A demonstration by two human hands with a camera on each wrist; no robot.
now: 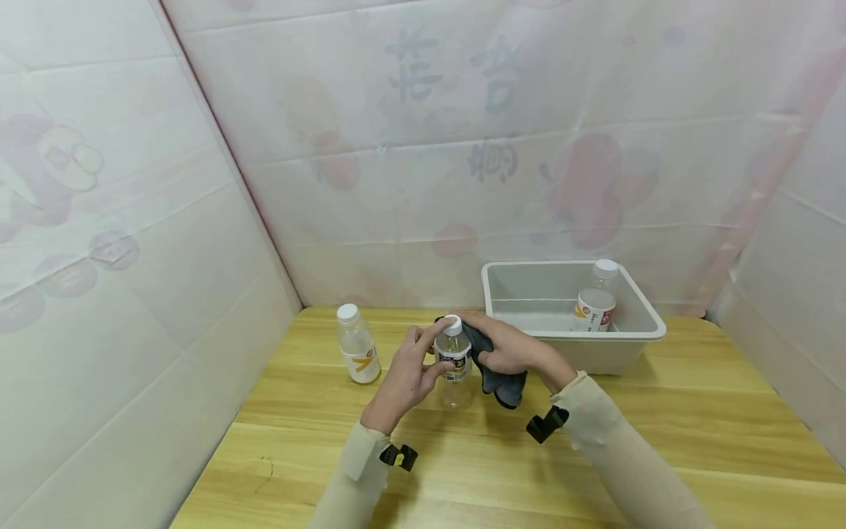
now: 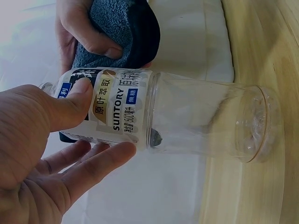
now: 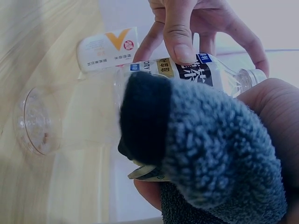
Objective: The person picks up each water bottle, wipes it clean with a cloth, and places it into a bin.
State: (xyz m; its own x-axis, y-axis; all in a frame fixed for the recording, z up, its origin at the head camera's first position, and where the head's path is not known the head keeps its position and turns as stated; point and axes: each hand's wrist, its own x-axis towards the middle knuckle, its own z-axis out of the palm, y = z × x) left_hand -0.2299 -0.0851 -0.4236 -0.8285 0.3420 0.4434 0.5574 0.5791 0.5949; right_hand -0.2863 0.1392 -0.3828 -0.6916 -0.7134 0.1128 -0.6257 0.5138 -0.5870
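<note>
A clear plastic bottle (image 1: 456, 393) with a white cap and a Suntory label stands upright, its base at the wooden table. My left hand (image 1: 410, 375) holds it: the thumb presses the label (image 2: 105, 100), and a finger reaches up to the cap. From the other side my right hand (image 1: 512, 345) grips a dark grey fluffy cloth (image 1: 504, 387) with a black edge, held against the bottle. In the right wrist view the cloth (image 3: 219, 144) covers part of the label and the bottle's upper side.
Left of the hands stands another clear bottle (image 1: 359, 353) with a white cap and an orange-marked label. A pale grey bin (image 1: 595, 353) sits at the back right, with a similar bottle (image 1: 595, 305) upright in it. Printed fabric walls (image 1: 410, 198) enclose the table (image 1: 291, 433).
</note>
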